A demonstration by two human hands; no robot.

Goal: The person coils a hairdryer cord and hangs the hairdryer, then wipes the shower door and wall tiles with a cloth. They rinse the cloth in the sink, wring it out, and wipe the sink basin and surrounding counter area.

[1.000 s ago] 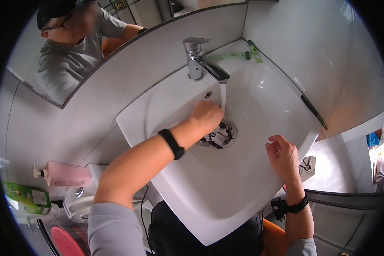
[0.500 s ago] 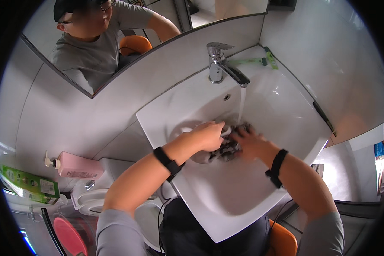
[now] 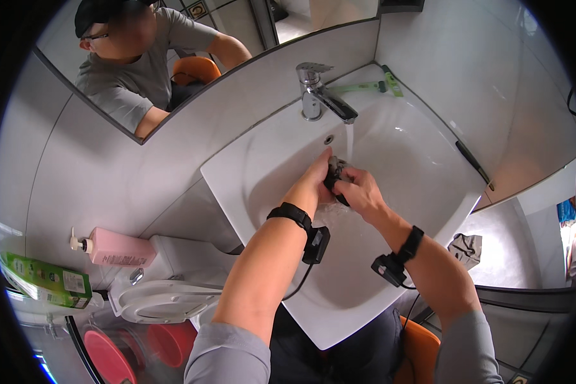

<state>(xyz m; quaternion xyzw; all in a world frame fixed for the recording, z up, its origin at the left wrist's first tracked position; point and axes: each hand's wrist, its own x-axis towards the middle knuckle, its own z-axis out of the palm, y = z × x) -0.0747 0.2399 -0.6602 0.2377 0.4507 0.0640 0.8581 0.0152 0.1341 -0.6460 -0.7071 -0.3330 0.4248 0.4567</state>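
Water runs from the chrome faucet into the white sink. Just in front of the stream, a wet, bunched black-and-grey cloth is gripped between my two hands. My left hand is cupped against its left side, with most of its fingers hidden. From the right, my right hand closes over the cloth with curled fingers. Some water splashes below the hands. Each wrist wears a black strap with a small black box.
Two green-handled razors lie behind the faucet, and a dark slim object rests on the sink's right rim. To the left are a pink pump bottle, a green package and a toilet. A mirror hangs above.
Both hands have come up closer to the stream and together. The cloth, spread low in the basin before, is now lifted and squeezed into a small bunch between them.
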